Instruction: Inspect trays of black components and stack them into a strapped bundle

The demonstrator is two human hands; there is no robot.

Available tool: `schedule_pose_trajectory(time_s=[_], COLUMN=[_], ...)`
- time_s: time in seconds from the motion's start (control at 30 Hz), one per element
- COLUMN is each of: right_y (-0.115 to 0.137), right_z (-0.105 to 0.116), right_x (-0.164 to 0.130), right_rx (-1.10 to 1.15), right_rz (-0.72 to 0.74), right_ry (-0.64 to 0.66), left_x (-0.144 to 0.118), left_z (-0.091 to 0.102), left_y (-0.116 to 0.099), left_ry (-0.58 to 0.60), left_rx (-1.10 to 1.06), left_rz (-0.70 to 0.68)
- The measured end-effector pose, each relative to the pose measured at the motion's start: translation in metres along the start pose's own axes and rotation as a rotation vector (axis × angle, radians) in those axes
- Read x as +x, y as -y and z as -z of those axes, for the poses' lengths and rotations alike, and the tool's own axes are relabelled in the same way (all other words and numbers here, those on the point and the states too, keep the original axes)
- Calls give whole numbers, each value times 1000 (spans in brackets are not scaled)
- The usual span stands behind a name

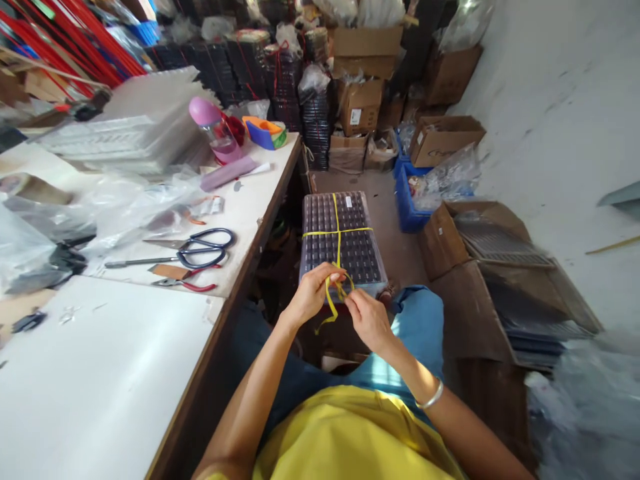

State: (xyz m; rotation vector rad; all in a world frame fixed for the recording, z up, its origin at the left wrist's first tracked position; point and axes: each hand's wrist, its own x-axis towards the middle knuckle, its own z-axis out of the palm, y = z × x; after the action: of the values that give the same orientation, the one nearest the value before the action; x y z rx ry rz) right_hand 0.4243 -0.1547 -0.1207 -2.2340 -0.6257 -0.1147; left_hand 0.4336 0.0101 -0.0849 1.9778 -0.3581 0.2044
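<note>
Left hand (313, 290): fingers closed together, pinching the yellow strap (336, 288) at the near edge of the tray stack (343, 240). Right hand (367, 319): fingers likewise pinched on the strap, just beside the left hand; a bangle (431, 397) sits on its wrist. One loose strap end hangs down between the hands. The strap crosses the top of the stack lengthwise and across. The stack rests in front of the person's knees, beside the tabletop (100, 373) edge.

On the tabletop, left of the hands: pliers (187, 285) with red handles, then scissors (197, 250), clear plastic bags (135, 207), and further off a pink bottle (215, 130) and stacked clear trays (135, 127).

To the right, an open box (500, 267) holds more trays. Beyond it stand a blue crate (407, 200) and cardboard boxes (363, 80) against the back of the room.
</note>
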Motion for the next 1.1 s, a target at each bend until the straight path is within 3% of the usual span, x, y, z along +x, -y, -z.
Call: schedule_pose_trajectory(time_s=[0.13,0.3,0.43,0.5,0.63,0.77,0.93,1.03,1.1], right_y=[-3,-15,-27,-31,-37,-35,7,38,45], right_z=[-9,-27,-42,-49,-57,-46,-11,-10,-15], right_x=[-18,-26,-24,-22,-21,-25,-31,-23,-15], right_rx=[-140,-280,-329,-322,-254,-176,-129,-88,-88], right_rz=[12,-51,-108,-125,-131,-133,-117,22,101], right_ry=[52,72,62,50,33,38,-75,-64,-19], left_x=[24,46,51,49,39,29,36,45,49], left_z=[-4,-10,-13,-12,-7,-8,-13,-13,-11], left_y=[20,39,43,39,28,28,33,30,27], left_ry=[-91,-206,-273,-233,-17,84,76,117,158], left_rx=[93,120,55,-11,-162,-217,-189,-158,-146], left_rz=[4,117,229,271,305,334,368,356,345])
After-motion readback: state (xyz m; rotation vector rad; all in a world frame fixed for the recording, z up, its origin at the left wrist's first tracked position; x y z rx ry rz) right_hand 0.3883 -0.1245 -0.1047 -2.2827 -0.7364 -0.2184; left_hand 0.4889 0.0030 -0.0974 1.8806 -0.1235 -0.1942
